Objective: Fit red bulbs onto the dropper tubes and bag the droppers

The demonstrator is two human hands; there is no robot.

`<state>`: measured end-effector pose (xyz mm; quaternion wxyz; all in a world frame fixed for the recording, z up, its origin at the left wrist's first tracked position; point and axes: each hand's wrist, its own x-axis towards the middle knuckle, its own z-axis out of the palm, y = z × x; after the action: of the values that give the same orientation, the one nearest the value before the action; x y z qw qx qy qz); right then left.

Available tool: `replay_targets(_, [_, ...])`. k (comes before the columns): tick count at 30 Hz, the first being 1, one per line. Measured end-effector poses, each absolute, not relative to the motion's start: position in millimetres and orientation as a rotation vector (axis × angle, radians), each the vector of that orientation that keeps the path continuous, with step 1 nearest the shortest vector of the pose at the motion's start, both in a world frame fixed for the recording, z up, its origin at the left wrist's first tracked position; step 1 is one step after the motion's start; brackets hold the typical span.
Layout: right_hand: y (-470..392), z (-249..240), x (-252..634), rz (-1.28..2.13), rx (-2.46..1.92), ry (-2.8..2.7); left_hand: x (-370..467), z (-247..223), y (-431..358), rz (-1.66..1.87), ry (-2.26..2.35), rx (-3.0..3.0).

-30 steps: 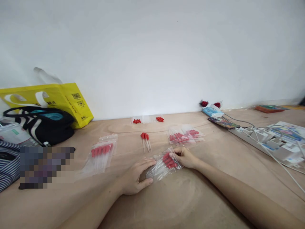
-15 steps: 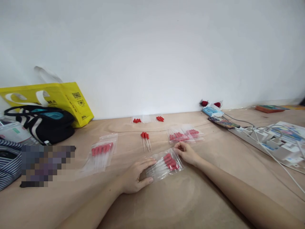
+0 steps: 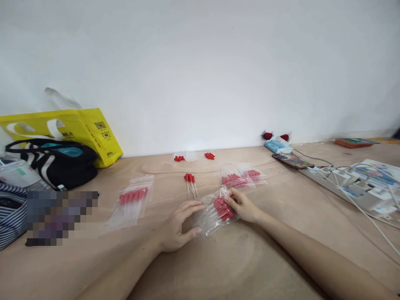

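Observation:
A clear zip bag [image 3: 206, 221] of several glass droppers with red rubber bulbs [image 3: 225, 211] lies in front of me, bulbs to the right. My left hand [image 3: 178, 229] holds its left end, fingertips on the upper edge and thumb on the lower edge, spread apart. At the upper right corner my right hand [image 3: 242, 205] pinches the plastic beside the bulbs; the fingertips partly hide the crumpled film. Just beyond the bag lie loose droppers [image 3: 190, 183], red bulbs pointing away from me.
Filled dropper bags [image 3: 133, 202] lie at left, others [image 3: 237, 177] right of centre. Small red bulbs [image 3: 210, 156] rest on clear bags near the wall. A yellow bag [image 3: 103, 141] and black pouch [image 3: 75, 162] stand left; a power strip [image 3: 359, 196] with cables lies right.
My right hand has moved slightly left and inward over the bag's corner, crumpling the plastic near the bulbs. My left hand has barely moved.

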<state>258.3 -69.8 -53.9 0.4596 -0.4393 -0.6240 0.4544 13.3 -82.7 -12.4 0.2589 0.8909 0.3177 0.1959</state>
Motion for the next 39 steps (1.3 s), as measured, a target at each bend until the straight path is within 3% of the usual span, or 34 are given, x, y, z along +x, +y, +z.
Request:
replay_targets(6, [-81.0, -48.2, 239.5, 1.309, -0.943, -1.53, 19.7, -18.1, -79.3, 0.556, 0.991, 2.071])
replay_targets(13, [-83.0, -47.9, 229.8, 1.244, -0.931, -1.533, 23.2, -16.9, -84.8, 0.446, 0.87, 1.721])
replay_targets(22, [-68.4, -50.1, 263.9, 1.097, -1.113, -1.496, -57.2, 3.5, -36.8, 1.086, 1.5, 1.521])
replay_targets(27, [-68.0, -56.7, 262.7, 1.098, -1.091, -1.545, -64.8, -2.9, -25.1, 0.954, 1.954, 1.614])
replay_targets(31, [-67.8, -58.3, 263.4, 1.094, -1.095, -1.55, -65.0, 9.6, -31.4, 0.614, 2.376, 1.935])
replay_targets(39, [-68.6, -57.9, 264.1, 1.113, -1.095, -1.569, -123.3, 34.3, 12.1, 0.553, 2.425, 1.864])
